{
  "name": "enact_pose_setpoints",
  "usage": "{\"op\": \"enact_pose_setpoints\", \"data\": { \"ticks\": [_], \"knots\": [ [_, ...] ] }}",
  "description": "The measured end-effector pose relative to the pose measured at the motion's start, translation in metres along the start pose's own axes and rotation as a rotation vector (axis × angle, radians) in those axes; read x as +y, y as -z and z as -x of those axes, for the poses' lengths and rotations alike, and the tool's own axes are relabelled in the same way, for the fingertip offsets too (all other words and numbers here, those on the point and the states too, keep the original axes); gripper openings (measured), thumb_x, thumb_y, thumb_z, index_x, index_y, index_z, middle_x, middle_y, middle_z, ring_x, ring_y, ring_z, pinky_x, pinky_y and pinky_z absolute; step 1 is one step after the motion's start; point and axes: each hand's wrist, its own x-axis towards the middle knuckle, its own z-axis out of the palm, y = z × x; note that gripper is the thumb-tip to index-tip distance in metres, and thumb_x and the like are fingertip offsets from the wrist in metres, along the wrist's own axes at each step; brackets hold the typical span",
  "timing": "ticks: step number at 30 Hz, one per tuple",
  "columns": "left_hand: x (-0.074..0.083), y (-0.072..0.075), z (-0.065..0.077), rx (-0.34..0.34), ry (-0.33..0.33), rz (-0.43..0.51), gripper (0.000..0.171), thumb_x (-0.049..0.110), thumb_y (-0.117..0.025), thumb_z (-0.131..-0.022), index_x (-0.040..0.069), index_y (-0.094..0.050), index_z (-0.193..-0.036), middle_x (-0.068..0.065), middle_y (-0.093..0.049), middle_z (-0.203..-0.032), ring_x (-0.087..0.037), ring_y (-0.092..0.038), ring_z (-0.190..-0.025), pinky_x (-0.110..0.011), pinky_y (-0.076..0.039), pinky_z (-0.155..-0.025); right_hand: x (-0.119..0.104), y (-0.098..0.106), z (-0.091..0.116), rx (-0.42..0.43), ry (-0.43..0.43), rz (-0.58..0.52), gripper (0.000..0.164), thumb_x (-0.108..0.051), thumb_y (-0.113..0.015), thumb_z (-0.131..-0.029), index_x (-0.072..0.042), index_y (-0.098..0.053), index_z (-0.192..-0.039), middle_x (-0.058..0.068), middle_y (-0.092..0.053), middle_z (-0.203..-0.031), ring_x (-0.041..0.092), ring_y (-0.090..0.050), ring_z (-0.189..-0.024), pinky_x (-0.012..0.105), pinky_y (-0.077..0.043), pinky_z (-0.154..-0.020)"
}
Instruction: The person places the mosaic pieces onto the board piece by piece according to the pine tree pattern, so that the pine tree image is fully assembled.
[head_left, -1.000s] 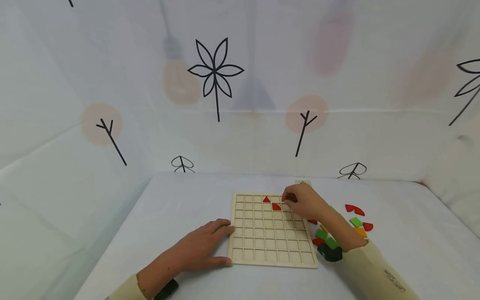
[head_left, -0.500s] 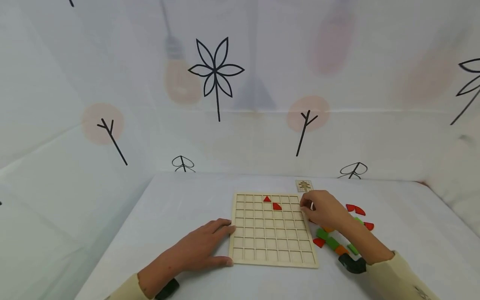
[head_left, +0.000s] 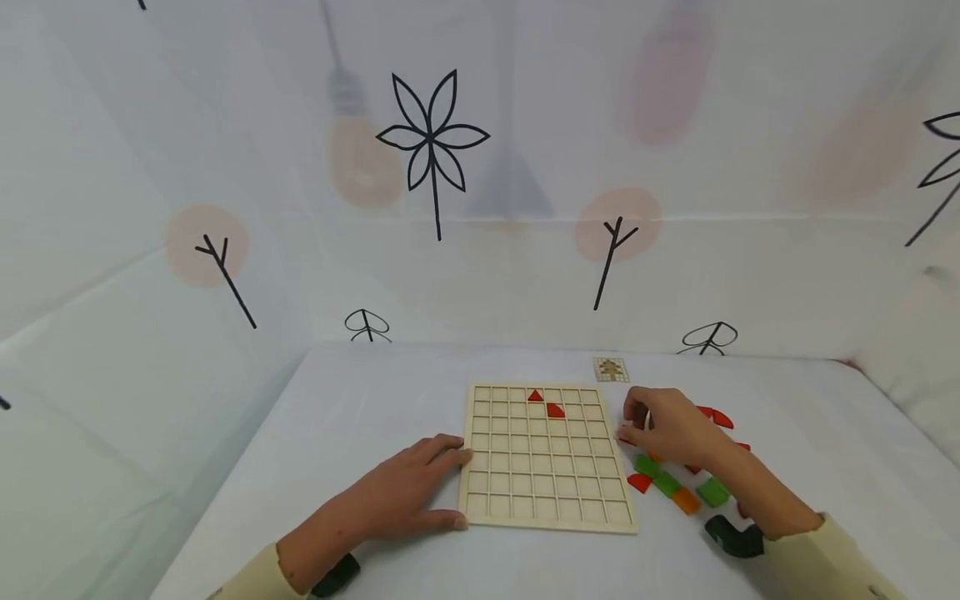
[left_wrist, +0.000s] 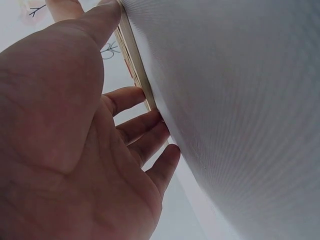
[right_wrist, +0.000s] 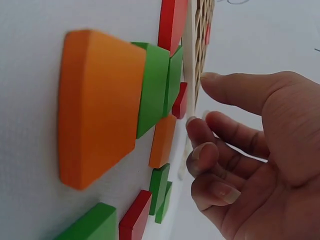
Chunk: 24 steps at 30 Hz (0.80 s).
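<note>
A square wooden grid board (head_left: 522, 483) lies on the white table. In its upper rows sit a red triangle (head_left: 535, 396) and a red piece with one rounded edge (head_left: 555, 410). My left hand (head_left: 397, 496) rests along the board's left side, fingers and thumb against the rim; the left wrist view shows fingertips (left_wrist: 132, 96) touching the edge. My right hand (head_left: 671, 425) hovers just right of the board over loose pieces. In the right wrist view its thumb and loosely bent fingers stand apart, with nothing between them.
Right of the board lie loose red, green and orange pieces, among them an orange block (right_wrist: 102, 107), a green square (head_left: 712, 492) and a red quarter-round (head_left: 640, 482). A small card with a tree pattern (head_left: 611, 369) lies behind the board. A printed white curtain (head_left: 480, 275) closes the back.
My right hand has moved from above the board's upper right to the loose pieces on the right, uncovering the card. My left hand has stayed at the board's edge.
</note>
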Motion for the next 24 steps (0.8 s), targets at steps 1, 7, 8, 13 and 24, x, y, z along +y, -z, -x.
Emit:
{"op": "enact_pose_setpoints", "data": {
  "ticks": [1, 7, 8, 13, 24],
  "knots": [
    [0.0003, 0.0007, 0.0002, 0.000, -0.002, 0.002, 0.086, 0.076, -0.059, -0.094, 0.027, -0.040, -0.163, 0.004, -0.036, -0.166, -0.022, -0.043, -0.150, -0.046, -0.043, -0.119, 0.0005, 0.0007, 0.0001, -0.002, 0.002, 0.002, 0.027, -0.026, -0.087, -0.090, -0.013, -0.063, -0.097, -0.004, -0.062, -0.083, 0.015, -0.054, -0.072, 0.025, -0.049, -0.059],
    [0.0012, 0.0034, 0.0007, 0.010, -0.012, -0.001, 0.086, 0.075, -0.060, -0.094, 0.026, -0.042, -0.162, 0.003, -0.039, -0.164, -0.023, -0.045, -0.148, -0.047, -0.044, -0.118, 0.0044, 0.0017, -0.0001, -0.021, 0.012, 0.000, 0.027, -0.029, -0.088, -0.088, -0.013, -0.066, -0.093, -0.004, -0.061, -0.081, 0.014, -0.055, -0.072, 0.025, -0.049, -0.059],
    [0.0011, 0.0034, 0.0005, 0.012, -0.011, -0.006, 0.086, 0.076, -0.060, -0.094, 0.026, -0.043, -0.161, 0.004, -0.040, -0.164, -0.022, -0.045, -0.148, -0.046, -0.044, -0.118, 0.0051, 0.0015, -0.0002, -0.023, 0.015, 0.000, 0.026, -0.028, -0.088, -0.088, -0.013, -0.067, -0.092, -0.004, -0.061, -0.081, 0.014, -0.055, -0.072, 0.025, -0.049, -0.059],
    [0.0010, 0.0039, -0.0020, 0.015, 0.005, -0.016, 0.087, 0.078, -0.063, -0.090, 0.028, -0.046, -0.159, 0.006, -0.043, -0.162, -0.020, -0.048, -0.146, -0.045, -0.046, -0.116, 0.0068, -0.0008, -0.0023, -0.038, 0.006, -0.002, 0.021, -0.024, -0.088, -0.088, -0.016, -0.069, -0.094, -0.005, -0.062, -0.082, 0.014, -0.056, -0.074, 0.025, -0.051, -0.061],
    [0.0008, 0.0047, -0.0027, 0.031, 0.006, -0.006, 0.088, 0.079, -0.064, -0.088, 0.028, -0.049, -0.157, 0.007, -0.046, -0.161, -0.019, -0.049, -0.145, -0.045, -0.047, -0.115, 0.0028, -0.0001, -0.0030, -0.074, 0.006, -0.003, 0.025, -0.021, -0.088, -0.086, -0.012, -0.067, -0.098, -0.003, -0.061, -0.088, 0.017, -0.056, -0.084, 0.026, -0.053, -0.067]
  ]
}}
